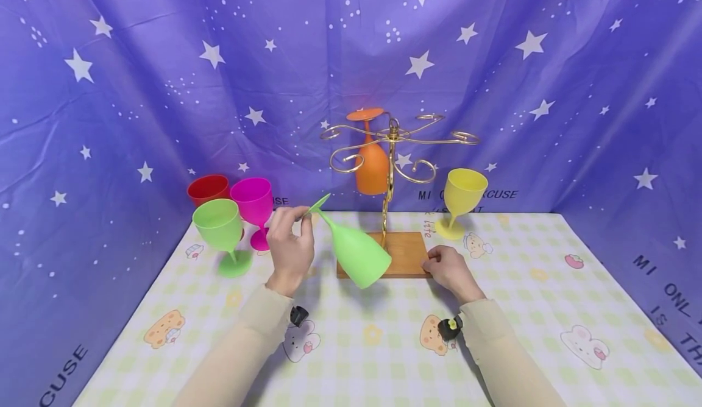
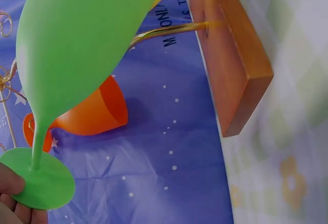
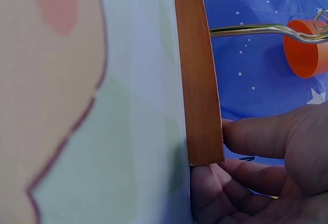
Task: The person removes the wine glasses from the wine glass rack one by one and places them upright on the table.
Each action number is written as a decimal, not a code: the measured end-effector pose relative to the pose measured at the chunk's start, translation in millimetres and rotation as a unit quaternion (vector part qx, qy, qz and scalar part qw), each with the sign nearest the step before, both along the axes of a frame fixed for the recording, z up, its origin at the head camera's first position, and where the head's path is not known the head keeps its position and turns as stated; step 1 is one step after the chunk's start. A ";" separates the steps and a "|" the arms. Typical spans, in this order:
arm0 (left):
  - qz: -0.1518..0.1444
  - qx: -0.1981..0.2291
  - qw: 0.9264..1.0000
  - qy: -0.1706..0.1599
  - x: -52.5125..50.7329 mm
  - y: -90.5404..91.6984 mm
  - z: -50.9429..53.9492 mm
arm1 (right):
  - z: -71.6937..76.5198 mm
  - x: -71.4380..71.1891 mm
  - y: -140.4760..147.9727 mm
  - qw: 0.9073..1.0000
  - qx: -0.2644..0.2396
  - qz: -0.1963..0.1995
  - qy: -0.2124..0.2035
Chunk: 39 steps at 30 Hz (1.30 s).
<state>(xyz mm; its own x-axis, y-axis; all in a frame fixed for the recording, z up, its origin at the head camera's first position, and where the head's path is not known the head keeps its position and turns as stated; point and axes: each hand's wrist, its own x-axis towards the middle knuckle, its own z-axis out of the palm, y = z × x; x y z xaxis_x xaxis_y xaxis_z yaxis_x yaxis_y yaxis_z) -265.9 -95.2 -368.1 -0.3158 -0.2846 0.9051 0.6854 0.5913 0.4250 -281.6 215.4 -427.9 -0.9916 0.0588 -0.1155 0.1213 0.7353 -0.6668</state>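
My left hand (image 1: 292, 245) pinches the foot of a light green goblet (image 1: 359, 254), which tilts bowl-down in front of the gold glass rack (image 1: 390, 169). In the left wrist view, the thumb lies on the round foot of this green goblet (image 2: 77, 44). My right hand (image 1: 451, 270) holds the right end of the rack's wooden base (image 1: 410, 253). The right wrist view has the thumb on top of the wooden base (image 3: 200, 90) and the other fingers against its end. An orange goblet (image 1: 372, 169) hangs upside down from a rear hook of the rack.
On the left stand a red goblet (image 1: 208, 189), a magenta goblet (image 1: 252, 200) and a second light green goblet (image 1: 218, 224), close together. A yellow goblet (image 1: 465, 191) stands upright behind the right hand. Curled rack arms spread above the base. A starry curtain (image 1: 307, 41) surrounds the checked tablecloth (image 1: 384, 358).
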 end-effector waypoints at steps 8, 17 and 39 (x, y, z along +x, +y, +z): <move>0.003 0.021 0.999 -0.029 4.6 5.0 -10.3 | 0.8 -0.2 -1.1 1.000 -0.002 -0.004 -0.006; 0.009 0.037 0.998 -0.040 6.0 7.4 -19.4 | 3.3 -0.2 0.0 1.000 -0.004 0.001 -0.012; 0.006 0.084 0.994 -0.074 10.6 13.4 -29.6 | 58.7 28.9 -19.3 0.980 -0.113 0.087 0.137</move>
